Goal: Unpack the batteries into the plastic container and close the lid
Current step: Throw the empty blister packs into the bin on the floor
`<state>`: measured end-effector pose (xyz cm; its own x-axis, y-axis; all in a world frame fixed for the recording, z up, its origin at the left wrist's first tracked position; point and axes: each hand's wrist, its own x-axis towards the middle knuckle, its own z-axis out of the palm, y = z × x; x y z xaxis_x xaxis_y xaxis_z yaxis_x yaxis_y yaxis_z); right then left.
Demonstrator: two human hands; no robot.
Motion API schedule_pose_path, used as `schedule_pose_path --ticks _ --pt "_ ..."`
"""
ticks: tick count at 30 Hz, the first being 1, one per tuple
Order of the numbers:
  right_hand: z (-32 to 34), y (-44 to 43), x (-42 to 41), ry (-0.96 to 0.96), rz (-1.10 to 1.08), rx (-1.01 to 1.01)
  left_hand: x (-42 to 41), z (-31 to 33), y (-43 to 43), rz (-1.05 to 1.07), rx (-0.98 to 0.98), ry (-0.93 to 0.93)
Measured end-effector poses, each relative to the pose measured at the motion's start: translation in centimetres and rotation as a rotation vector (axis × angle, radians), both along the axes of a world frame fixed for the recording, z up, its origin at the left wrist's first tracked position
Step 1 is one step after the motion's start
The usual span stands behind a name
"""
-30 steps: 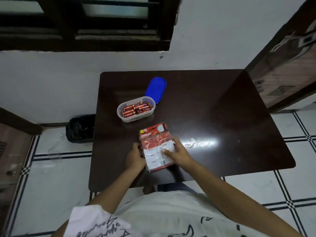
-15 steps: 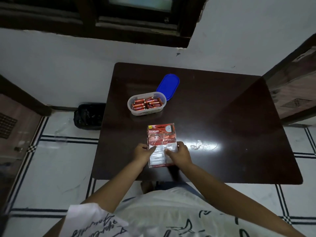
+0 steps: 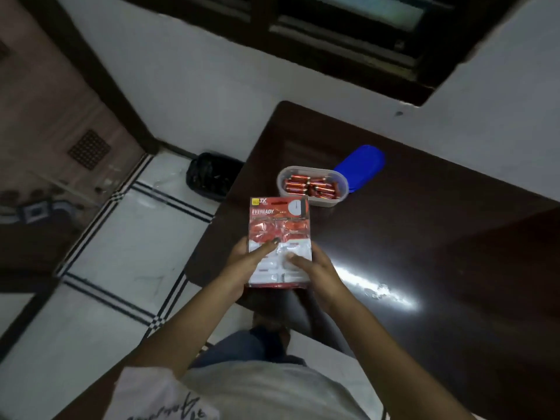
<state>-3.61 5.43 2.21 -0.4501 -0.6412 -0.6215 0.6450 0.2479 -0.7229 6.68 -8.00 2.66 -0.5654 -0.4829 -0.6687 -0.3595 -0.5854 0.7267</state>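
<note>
I hold a red and white battery blister pack [image 3: 278,225] upright-flat above the near left corner of the dark table [image 3: 424,253]. My left hand [image 3: 245,265] grips its left edge, thumb pressed on the front. My right hand [image 3: 315,268] holds its lower right side, fingers on the white part. Just beyond the pack sits the clear plastic container [image 3: 339,201], open, with several red batteries [image 3: 309,187] inside. The blue lid [image 3: 360,165] lies behind the container, partly hidden by it.
A black bag [image 3: 212,174] sits on the tiled floor [image 3: 136,244] left of the table, against the white wall. A dark window frame [image 3: 348,40] is above. A glare patch [image 3: 372,286] shines on the table right of my hands.
The view has swung left and tilted, so the table now sits to the right. The pack stays in both hands; my left thumb has slid further onto its front.
</note>
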Motion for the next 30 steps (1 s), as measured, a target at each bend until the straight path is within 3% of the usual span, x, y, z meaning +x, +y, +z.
schedule_pose_path --ticks 9,14,21,30 --pt "-0.2 -11.0 3.0 0.048 0.294 -0.048 6.0 4.0 -10.3 0.175 -0.217 -0.033" --pt "-1.4 -18.9 5.8 0.096 0.282 -0.048 8.6 2.8 -17.7 0.190 -0.172 -0.041" --pt "-4.8 -32.2 9.5 0.116 0.057 0.072 10.0 -1.3 -35.1 -0.055 -0.149 -0.154" --pt "-9.8 -46.7 8.9 -0.022 -0.245 0.146 10.4 -7.2 -52.3 -0.130 -0.244 -0.277"
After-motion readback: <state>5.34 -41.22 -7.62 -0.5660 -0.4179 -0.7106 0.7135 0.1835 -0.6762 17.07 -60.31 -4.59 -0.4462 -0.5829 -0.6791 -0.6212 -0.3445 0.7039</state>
